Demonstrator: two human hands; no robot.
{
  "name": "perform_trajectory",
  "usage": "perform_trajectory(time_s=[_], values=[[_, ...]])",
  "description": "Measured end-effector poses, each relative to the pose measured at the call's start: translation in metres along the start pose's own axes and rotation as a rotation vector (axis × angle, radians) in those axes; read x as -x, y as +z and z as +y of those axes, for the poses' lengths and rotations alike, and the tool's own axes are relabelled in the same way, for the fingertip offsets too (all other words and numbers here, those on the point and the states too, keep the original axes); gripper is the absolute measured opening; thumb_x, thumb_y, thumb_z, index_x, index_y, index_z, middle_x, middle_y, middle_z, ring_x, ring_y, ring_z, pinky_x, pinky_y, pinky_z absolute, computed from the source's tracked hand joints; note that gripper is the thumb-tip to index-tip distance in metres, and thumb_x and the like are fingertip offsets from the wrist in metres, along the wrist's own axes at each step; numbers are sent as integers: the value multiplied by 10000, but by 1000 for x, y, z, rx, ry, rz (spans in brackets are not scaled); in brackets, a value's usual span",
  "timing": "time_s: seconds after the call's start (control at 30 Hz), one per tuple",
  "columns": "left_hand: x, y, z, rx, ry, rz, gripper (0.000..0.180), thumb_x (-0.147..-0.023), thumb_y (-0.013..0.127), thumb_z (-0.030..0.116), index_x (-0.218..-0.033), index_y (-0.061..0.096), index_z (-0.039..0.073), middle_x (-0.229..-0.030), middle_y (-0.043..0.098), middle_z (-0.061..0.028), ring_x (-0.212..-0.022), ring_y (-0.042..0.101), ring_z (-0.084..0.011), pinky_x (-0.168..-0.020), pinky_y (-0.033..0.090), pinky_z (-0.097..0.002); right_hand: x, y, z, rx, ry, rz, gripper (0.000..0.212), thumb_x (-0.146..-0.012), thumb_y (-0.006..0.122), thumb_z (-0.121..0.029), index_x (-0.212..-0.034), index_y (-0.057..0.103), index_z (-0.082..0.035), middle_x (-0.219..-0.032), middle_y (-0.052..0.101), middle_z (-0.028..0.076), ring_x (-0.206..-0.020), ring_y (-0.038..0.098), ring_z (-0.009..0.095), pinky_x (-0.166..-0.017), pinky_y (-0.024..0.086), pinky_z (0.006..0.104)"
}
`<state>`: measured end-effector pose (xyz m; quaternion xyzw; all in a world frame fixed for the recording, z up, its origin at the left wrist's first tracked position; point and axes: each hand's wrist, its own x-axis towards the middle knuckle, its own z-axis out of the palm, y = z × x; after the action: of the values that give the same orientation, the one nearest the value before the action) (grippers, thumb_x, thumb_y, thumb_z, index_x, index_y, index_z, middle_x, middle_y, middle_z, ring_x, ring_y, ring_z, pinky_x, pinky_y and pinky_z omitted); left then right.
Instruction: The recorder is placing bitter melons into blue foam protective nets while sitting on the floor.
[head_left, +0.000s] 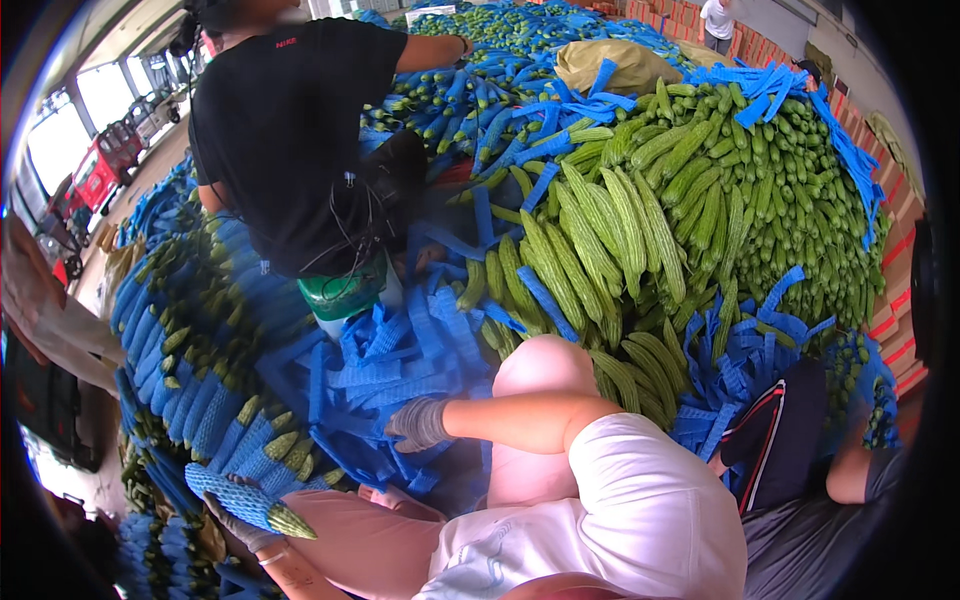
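At the lower left, my left hand (243, 522), in a grey glove, is closed round a bitter melon (290, 522). A blue foam net sleeve (232, 490) covers most of that melon, with its green tip bare. My right hand (418, 424), also in a grey glove, reaches over a heap of loose blue foam net sleeves (375, 375). Its fingers look slightly apart and bent downward, and I see nothing held in them. Beside my left hand lie rows of sleeved bitter melons (200, 400), stacked side by side.
Bare bitter melons (620, 235) form a large pile ahead and right. A person in black (290, 130) sits ahead on a green-topped stool (345, 290). More sleeves (745, 350) and another person's dark-clad leg (780, 430) are at right. Someone stands at far left (55, 310).
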<state>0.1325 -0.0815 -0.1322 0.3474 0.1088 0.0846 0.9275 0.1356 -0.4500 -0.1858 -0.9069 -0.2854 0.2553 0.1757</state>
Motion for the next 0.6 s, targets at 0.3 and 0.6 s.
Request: perform_trajectory(time_s=[0.3,0.6], values=[[4,10,-3,-69,90,10,518,-846,608,436,-1214,511,85,-964,577,-89,-888,551,-202,-806,479,-335,-18,26,15,16,-57,156,465,-809,569,-370,-1177,583,-85,-958,661,151,-876,640,322,-744,499,448],[5,11,-2,-24,63,36,440,-849,621,401,-1064,539,27,-916,576,-96,-815,562,-200,-748,490,-326,-14,20,11,32,-62,150,482,-810,569,-377,-1195,574,-88,-964,660,153,-882,639,327,-745,500,451]])
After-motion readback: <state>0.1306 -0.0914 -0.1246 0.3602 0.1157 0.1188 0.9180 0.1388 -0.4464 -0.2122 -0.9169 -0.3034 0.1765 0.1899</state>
